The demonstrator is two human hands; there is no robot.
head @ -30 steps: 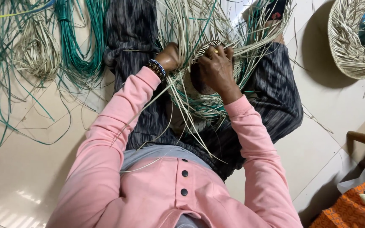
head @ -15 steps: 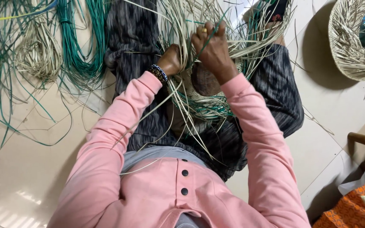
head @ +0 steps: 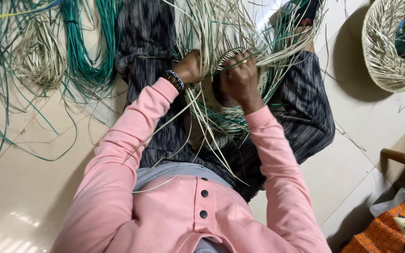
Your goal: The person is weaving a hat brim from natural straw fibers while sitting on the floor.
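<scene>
A half-woven basket (head: 240,100) of pale and green cane strips rests in my lap, its loose strands (head: 221,28) fanning upward. My left hand (head: 189,67), with a beaded bracelet at the wrist, grips the basket's left side among the strands. My right hand (head: 240,77) is closed on a green strip (head: 258,55) at the basket's rim. I sit cross-legged in dark striped trousers and a pink top.
Coils of green cane (head: 83,51) and pale cane (head: 38,56) lie on the tiled floor at upper left. A finished woven basket (head: 385,51) stands at upper right. A wooden chair arm (head: 404,159) and orange cloth (head: 385,229) are at lower right.
My right hand rose from the basket's rim up into the strands, then came back down to the rim holding a green strip. The left hand stayed put.
</scene>
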